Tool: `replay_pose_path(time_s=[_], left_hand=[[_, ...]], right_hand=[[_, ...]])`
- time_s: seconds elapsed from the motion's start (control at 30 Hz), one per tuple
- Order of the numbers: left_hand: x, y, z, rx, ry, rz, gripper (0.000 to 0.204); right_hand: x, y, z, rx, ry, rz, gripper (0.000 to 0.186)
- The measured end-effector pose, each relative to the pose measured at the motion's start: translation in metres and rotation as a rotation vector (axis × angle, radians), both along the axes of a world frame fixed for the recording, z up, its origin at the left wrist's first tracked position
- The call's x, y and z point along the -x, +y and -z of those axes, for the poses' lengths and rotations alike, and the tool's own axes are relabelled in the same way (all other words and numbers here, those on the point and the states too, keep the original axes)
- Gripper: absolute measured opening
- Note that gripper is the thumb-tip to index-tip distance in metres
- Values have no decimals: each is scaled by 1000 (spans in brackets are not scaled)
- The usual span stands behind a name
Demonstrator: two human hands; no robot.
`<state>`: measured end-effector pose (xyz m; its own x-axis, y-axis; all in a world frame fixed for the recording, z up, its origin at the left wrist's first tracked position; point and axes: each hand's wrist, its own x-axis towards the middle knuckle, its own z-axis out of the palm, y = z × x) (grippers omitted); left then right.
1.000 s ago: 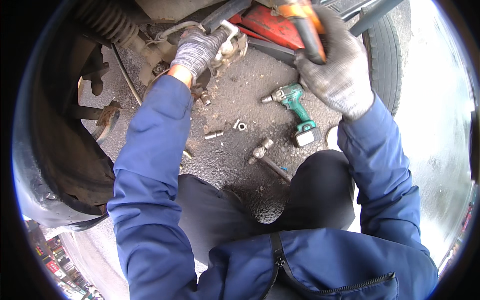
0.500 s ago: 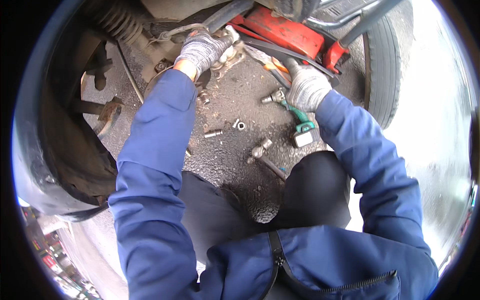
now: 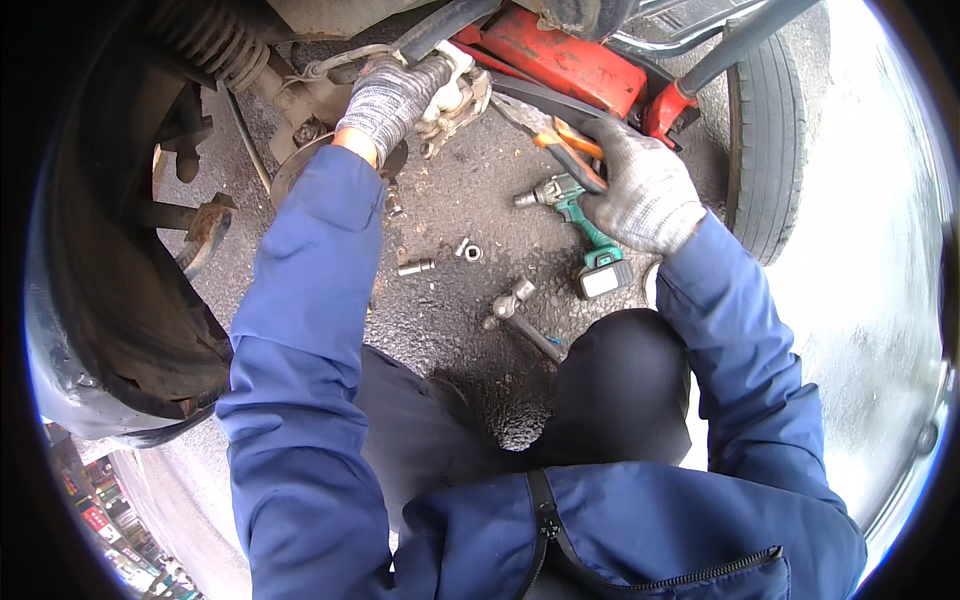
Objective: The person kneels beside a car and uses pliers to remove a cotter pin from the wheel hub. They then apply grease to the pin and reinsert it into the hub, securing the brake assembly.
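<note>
My left hand [image 3: 390,100], in a grey-white knit glove, is closed on a dirty, rusty brake caliper [image 3: 458,105] beside the brake disc [image 3: 293,172]. Its fingertips are partly hidden behind the caliper. To the right, my gloved right hand [image 3: 645,190] grips pliers [image 3: 572,150] by their orange and black handles. The jaws point up and left, near the caliper and apart from it. Just below the right hand, a green cordless impact wrench [image 3: 590,225] lies on the ground.
A red floor jack [image 3: 565,62] and a loose tire [image 3: 768,150] stand at the far right. Sockets [image 3: 417,267] and a hammer [image 3: 520,310] lie before my knees. A coil spring [image 3: 215,45] and the wheel arch [image 3: 95,310] border the left.
My right hand has taken up the pliers and drawn back slightly, to the right and toward me. The caliper in my left hand is raised and tilted.
</note>
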<state>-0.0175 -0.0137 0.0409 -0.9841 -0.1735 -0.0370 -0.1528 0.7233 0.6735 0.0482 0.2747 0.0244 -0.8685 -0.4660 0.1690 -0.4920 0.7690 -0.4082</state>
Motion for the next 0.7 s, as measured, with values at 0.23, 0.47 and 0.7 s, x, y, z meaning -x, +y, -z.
replay_pose_path(time_s=[0.23,0.47,0.7], left_hand=[[-10,31,38,-727,173,-231,68],[-18,48,80,-439,236,-471,60],[-18,41,89,-541,28,-377,45]], right_hand=[[1,17,-21,255,-126,72,58],[0,-7,-67,529,76,-166,63],[3,-29,-37,-304,-204,110,48]])
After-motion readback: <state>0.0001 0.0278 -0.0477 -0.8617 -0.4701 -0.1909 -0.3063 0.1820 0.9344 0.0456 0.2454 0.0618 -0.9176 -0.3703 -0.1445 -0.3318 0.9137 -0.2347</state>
